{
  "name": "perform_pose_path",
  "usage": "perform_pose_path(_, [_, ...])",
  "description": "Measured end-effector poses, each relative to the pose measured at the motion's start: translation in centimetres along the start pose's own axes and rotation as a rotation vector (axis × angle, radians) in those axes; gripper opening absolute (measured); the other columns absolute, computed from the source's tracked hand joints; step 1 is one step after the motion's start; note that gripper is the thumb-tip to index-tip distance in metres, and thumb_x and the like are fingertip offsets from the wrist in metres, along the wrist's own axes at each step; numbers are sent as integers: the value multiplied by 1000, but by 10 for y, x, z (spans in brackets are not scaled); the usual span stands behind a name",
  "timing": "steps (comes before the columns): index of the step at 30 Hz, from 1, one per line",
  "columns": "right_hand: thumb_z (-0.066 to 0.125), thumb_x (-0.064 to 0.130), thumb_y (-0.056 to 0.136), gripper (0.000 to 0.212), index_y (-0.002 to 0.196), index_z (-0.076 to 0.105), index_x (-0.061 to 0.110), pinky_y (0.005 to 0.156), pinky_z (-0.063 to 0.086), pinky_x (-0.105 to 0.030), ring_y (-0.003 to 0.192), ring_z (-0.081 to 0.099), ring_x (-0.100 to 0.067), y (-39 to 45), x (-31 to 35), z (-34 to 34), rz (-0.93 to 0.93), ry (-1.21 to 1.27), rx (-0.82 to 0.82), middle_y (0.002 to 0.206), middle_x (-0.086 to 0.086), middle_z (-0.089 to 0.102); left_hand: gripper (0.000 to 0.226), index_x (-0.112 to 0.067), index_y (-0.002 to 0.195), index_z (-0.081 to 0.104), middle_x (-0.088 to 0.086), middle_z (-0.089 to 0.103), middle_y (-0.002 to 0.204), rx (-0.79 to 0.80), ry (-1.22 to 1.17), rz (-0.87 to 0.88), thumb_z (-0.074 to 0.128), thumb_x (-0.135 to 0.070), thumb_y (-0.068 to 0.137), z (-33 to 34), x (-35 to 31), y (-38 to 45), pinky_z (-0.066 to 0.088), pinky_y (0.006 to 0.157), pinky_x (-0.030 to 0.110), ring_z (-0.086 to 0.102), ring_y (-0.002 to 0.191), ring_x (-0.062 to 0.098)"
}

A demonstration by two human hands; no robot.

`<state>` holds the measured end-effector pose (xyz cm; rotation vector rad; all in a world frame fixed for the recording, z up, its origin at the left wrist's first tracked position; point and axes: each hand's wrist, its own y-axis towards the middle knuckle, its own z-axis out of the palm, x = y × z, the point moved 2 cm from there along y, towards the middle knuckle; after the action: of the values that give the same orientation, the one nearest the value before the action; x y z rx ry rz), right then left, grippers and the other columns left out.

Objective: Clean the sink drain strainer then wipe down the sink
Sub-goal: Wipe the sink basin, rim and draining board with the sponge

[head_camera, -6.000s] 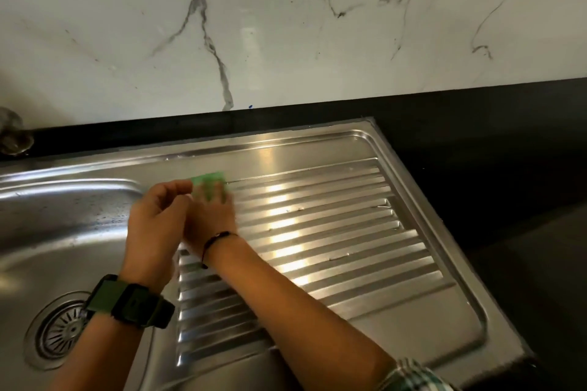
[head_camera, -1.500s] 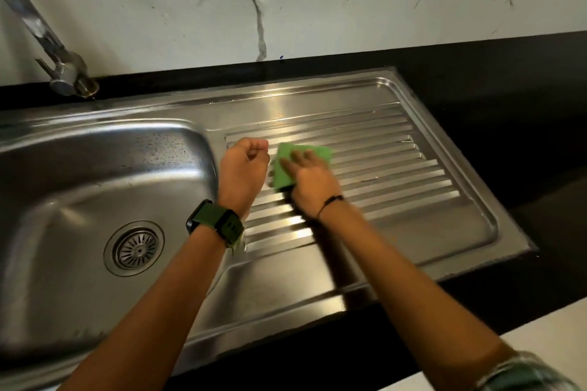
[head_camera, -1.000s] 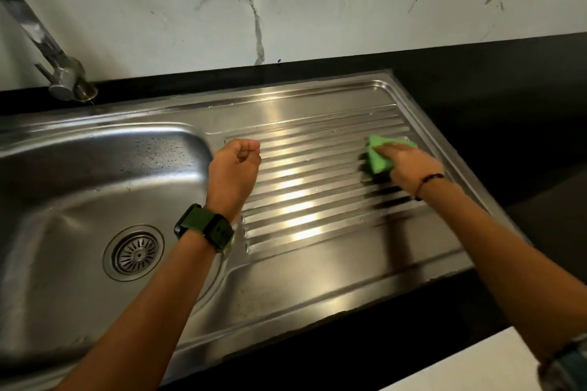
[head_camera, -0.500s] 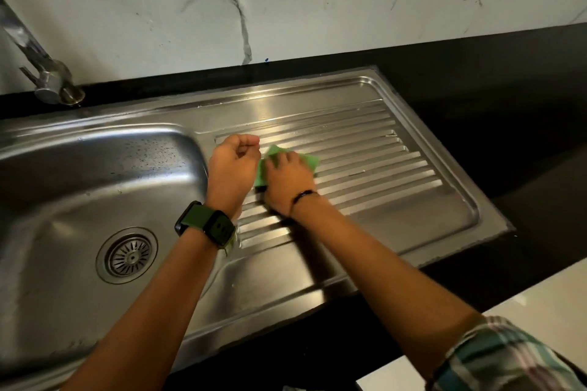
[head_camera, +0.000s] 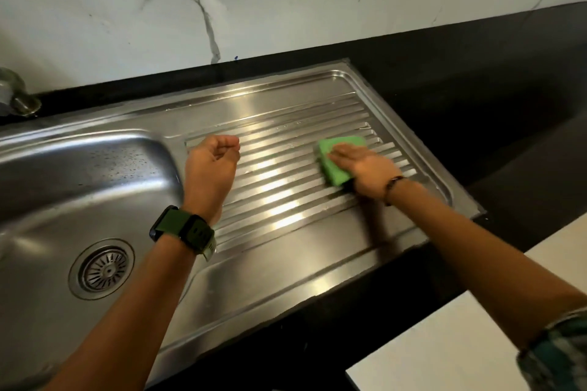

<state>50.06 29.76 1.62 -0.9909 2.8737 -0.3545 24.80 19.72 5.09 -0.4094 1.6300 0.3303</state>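
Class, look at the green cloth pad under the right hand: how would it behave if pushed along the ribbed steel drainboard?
The green cloth pad is probably soft and light: it lies flattened under the right hand. It would likely slide easily along the grooves of the shiny ribbed steel drainboard, less smoothly across them.

green sponge (head_camera: 333, 165), silver ribbed drainboard (head_camera: 286, 194), white veined marble wall (head_camera: 254, 0)

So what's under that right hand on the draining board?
A green sponge, pressed flat by the right hand onto the ribbed draining board. Its right part is covered by the hand, and the ribs beneath the sponge are hidden.
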Motion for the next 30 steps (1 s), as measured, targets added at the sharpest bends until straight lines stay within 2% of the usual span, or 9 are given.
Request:
perform_pose_path(3, [48,0,84,72,148,17,16,120,8,-34,146,12,-25,-27,-50,1,318,135,33,158,-10,13,15,-12,97,60,-2,62,89,13,-25,-22,51,-4,89,9,5,-2,45,75,16,58,88,14])
perform_pose_path(8, [44,7,87,61,145,27,10,115,21,-38,141,23,-31,-23,5,9,439,183,-86,152,-14,29,15,-16,95,61,-5,63,89,39,-30,-29,51,-7,89,15,6,-3,46,66,9,59,84,7])
perform_pose_path(12, [43,14,86,52,137,38,7,110,30,-42,134,34,-33,-15,82,3,369,182,-144,141,-17,43,15,-16,96,62,-4,63,90,35,-34,-22,51,-8,89,12,2,-1,44,72,13,59,86,9])
perform_pose_path(16, [46,23,88,45,129,46,5,104,35,-44,125,41,-34,-11,137,-3,283,176,-116,132,-20,50,16,-18,95,62,-4,63,91,41,-35,-18,52,-7,88,12,-1,-1,44,74,15,60,89,12])
perform_pose_path(20, [51,27,88,43,126,50,6,109,30,-45,124,41,-36,-9,198,8,119,195,-138,128,-20,53,18,-22,89,61,-5,63,91,62,-56,-31,51,-7,88,23,-6,-6,43,75,14,59,91,11])
perform_pose_path(23, [54,17,87,41,125,52,2,113,23,-42,124,42,-36,-15,238,16,30,417,-166,126,-23,56,23,-29,84,61,-5,64,92,94,-53,-15,52,-8,88,30,-9,-10,43,75,13,60,89,8])
perform_pose_path(26, [58,12,84,41,124,54,1,115,18,-38,126,42,-34,-22,240,19,-55,504,-146,127,-23,56,24,-29,83,61,-5,63,92,109,-57,-8,52,-8,88,30,-9,-10,43,76,14,59,89,9])
perform_pose_path(28, [56,18,87,45,129,51,3,116,17,-39,133,37,-31,-27,220,22,-198,293,-125,136,-19,51,24,-30,82,60,-6,63,90,105,-44,-2,52,-8,87,28,-9,-8,43,76,14,59,88,8])
perform_pose_path(30, [46,24,94,47,139,40,15,118,13,-39,141,27,-26,-31,186,23,-235,112,-119,148,-11,38,24,-29,81,60,-7,63,87,85,-40,3,52,-7,87,26,-9,-6,43,75,15,59,86,9])
